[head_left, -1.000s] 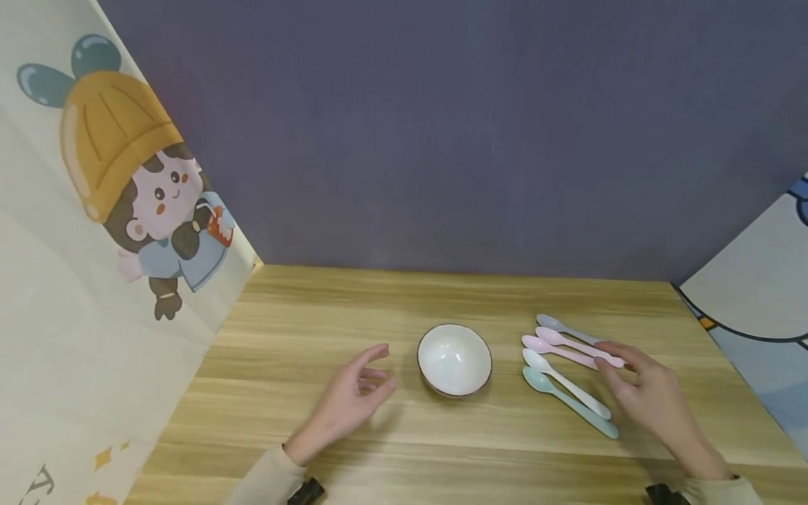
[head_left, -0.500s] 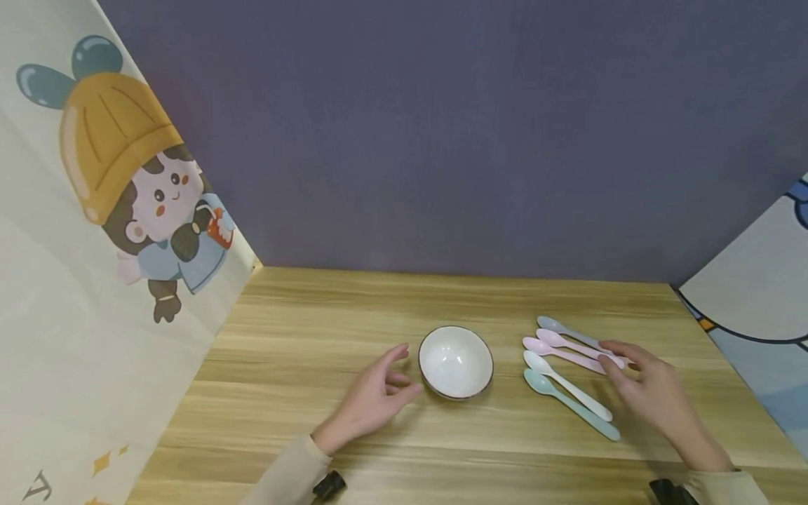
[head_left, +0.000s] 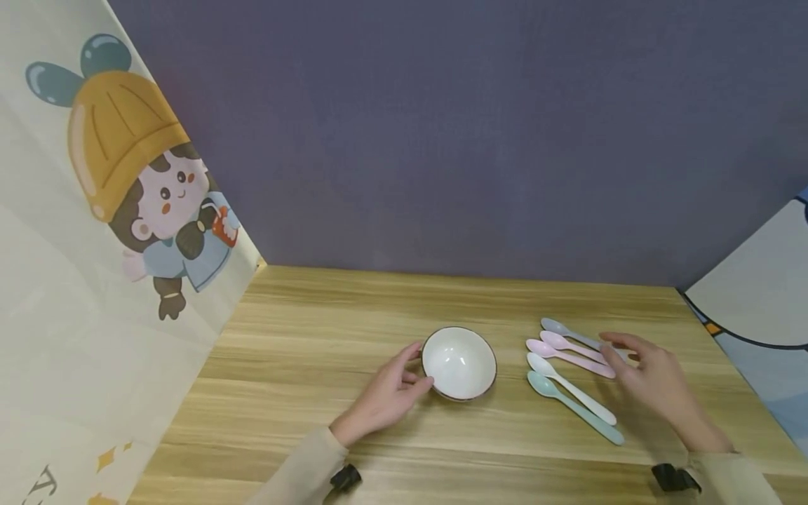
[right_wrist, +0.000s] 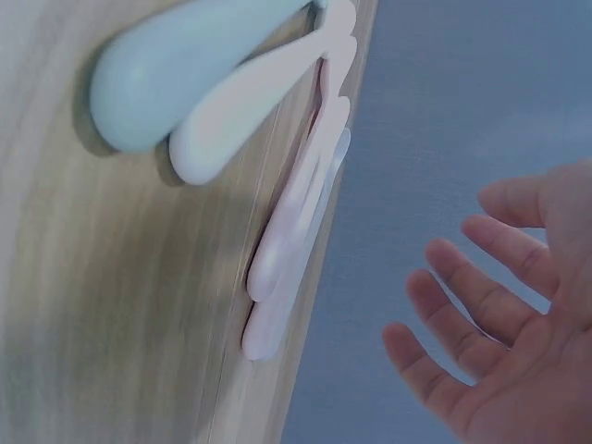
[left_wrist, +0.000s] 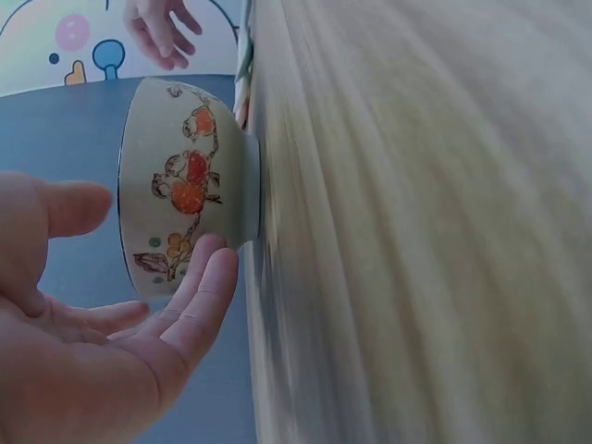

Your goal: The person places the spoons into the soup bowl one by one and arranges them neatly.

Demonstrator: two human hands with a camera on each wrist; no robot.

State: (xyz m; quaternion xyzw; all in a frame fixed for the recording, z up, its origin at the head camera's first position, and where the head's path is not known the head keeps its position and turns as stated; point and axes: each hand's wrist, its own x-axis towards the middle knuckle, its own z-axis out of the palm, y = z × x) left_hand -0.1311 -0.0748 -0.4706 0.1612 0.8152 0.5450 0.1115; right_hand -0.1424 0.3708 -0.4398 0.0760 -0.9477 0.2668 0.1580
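Observation:
A white bowl (head_left: 459,363) with a dark rim stands upright on the wooden table. The left wrist view shows painted birds and berries on the bowl's side (left_wrist: 190,176). My left hand (head_left: 386,393) is at its left side, thumb apart from the wall and lower fingertips right at it, fingers loosely extended. To the right, several spoons lie fanned out: teal (head_left: 576,409), white (head_left: 571,389), two pink (head_left: 571,357) and a greyish one (head_left: 564,328). Above their handle ends hovers my right hand (head_left: 653,382), fingers relaxed and apart, holding nothing.
The wooden tabletop (head_left: 303,315) ends at a dark blue-grey panel (head_left: 442,140) at the back. A cartoon-printed wall (head_left: 76,315) borders the left, and another printed panel (head_left: 757,280) borders the right. Black straps (head_left: 346,478) sit at both wrists.
My left hand has moved right, up to the bowl's side. The right hand stays over the spoon handles, with only a slight shift. Bowl and spoons lie as before.

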